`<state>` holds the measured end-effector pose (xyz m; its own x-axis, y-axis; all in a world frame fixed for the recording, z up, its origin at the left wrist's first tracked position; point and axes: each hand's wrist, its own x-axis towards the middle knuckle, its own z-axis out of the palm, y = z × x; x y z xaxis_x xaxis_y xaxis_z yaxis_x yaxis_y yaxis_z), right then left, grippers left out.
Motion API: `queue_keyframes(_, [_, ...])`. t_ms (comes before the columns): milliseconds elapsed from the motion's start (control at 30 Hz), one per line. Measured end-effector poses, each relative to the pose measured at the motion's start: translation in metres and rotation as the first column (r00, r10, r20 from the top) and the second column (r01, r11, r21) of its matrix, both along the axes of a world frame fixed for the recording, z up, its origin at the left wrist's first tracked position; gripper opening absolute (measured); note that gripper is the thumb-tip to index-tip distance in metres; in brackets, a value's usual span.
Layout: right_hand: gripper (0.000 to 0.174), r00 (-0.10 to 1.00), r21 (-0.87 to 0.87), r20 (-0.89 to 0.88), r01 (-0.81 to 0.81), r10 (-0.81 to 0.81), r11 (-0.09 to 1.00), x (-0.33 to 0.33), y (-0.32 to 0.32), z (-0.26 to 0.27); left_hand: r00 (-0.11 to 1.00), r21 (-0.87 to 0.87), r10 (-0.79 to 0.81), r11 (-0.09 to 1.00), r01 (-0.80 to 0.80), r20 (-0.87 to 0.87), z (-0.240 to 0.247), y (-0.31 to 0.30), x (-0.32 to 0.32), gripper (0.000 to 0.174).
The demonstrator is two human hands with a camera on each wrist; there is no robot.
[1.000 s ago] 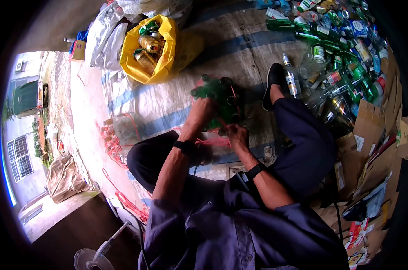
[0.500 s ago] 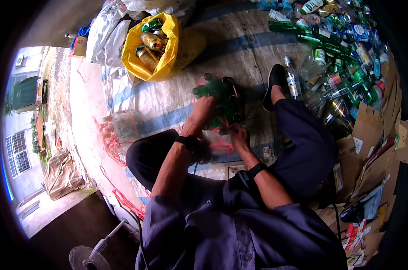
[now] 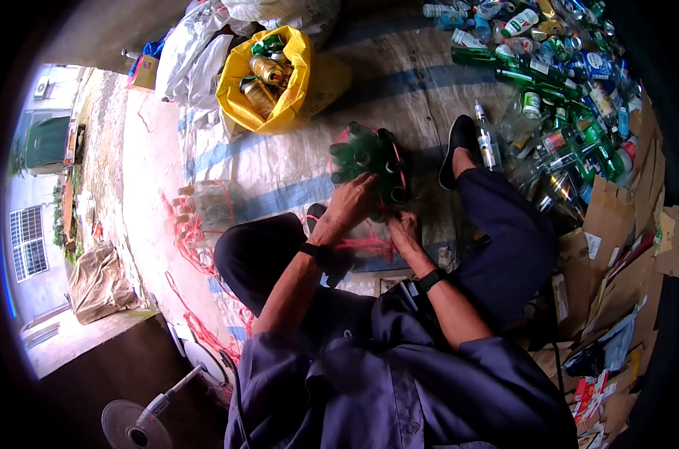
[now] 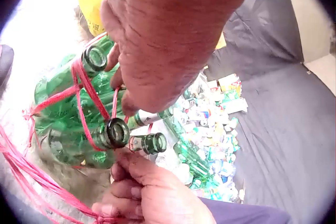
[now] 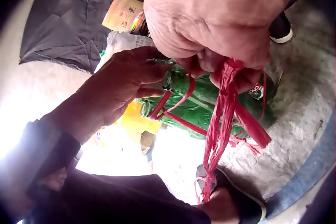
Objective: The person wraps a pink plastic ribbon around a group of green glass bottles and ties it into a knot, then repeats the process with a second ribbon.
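Observation:
A cluster of green glass bottles (image 3: 365,159) stands between the person's legs, bound with pink plastic string (image 4: 94,95). The left hand (image 3: 348,203) reaches over the near side of the cluster. Its fairly straight fingers touch the bottle necks, partly hidden by the palm in the left wrist view. Beside it, the right hand (image 3: 405,228) grips a bunched length of the string (image 5: 223,113) close to the bottle mouths. Loose strands hang below that hand. In the left wrist view the right hand's fingers (image 4: 123,195) are curled beneath two bottle mouths.
A yellow bag (image 3: 303,90) of cans stands beyond the bottles. Clear bottles (image 3: 208,202) tied with pink string lie left. Mixed bottles and cans (image 3: 564,97) are heaped at the right, above flattened cardboard (image 3: 609,224). A fan (image 3: 136,423) stands lower left.
The left hand has shifted slightly right and toward the person, uncovering more bottle necks on the left. The right hand has moved little and keeps its grip on the string.

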<state>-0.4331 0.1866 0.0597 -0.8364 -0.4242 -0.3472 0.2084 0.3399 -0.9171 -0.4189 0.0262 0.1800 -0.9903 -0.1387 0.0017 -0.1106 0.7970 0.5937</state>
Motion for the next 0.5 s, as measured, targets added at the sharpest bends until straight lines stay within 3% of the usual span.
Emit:
queue_keyframes(133, [0.028,0.999,-0.007,-0.05,-0.007,0.006,1.0,0.0,0.004,0.007,0.995,-0.007,0.048,0.999,-0.047,0.087,-0.006,-0.001,-0.003,0.029])
queue_keyframes(200, [0.029,0.979,0.031,-0.197,0.061,-0.054,0.998,0.001,0.009,0.021,0.994,-0.007,0.058,0.998,-0.058,0.089,-0.009,-0.001,-0.004,0.027])
queue_keyframes(233, [0.029,0.979,0.031,-0.195,0.059,-0.052,0.998,0.003,0.013,0.004,0.994,-0.01,0.07,0.998,-0.069,0.089,-0.01,-0.001,-0.004,0.025])
queue_keyframes(300, [0.03,0.825,0.147,-0.538,-0.112,0.175,0.983,0.0,0.018,-0.019,0.994,-0.017,0.074,0.997,-0.073,0.086,-0.011,-0.001,-0.003,0.024])
queue_keyframes(333, [0.03,0.821,0.143,-0.544,-0.113,0.174,0.983,-0.002,0.021,-0.021,0.994,-0.023,0.077,0.997,-0.076,0.082,-0.011,-0.002,-0.003,0.024])
queue_keyframes(400, [0.017,0.854,0.136,-0.383,-0.324,0.351,0.936,-0.007,0.027,-0.016,0.994,-0.035,0.077,0.997,-0.075,0.083,-0.011,-0.002,-0.003,0.024])
queue_keyframes(433, [0.017,0.853,0.137,-0.387,-0.322,0.349,0.937,-0.01,0.026,-0.001,0.993,-0.042,0.076,0.996,-0.072,0.091,-0.01,0.0,-0.003,0.024])
queue_keyframes(467, [0.015,0.969,0.037,-0.061,-0.238,0.24,0.97,-0.012,0.023,0.014,0.993,-0.042,0.074,0.997,-0.071,0.088,-0.01,0.002,-0.001,0.024])
queue_keyframes(500, [0.013,0.951,-0.028,0.284,-0.121,0.124,0.992,-0.012,0.022,0.022,0.993,-0.032,0.091,0.996,-0.089,0.072,-0.009,0.004,0.0,0.024])
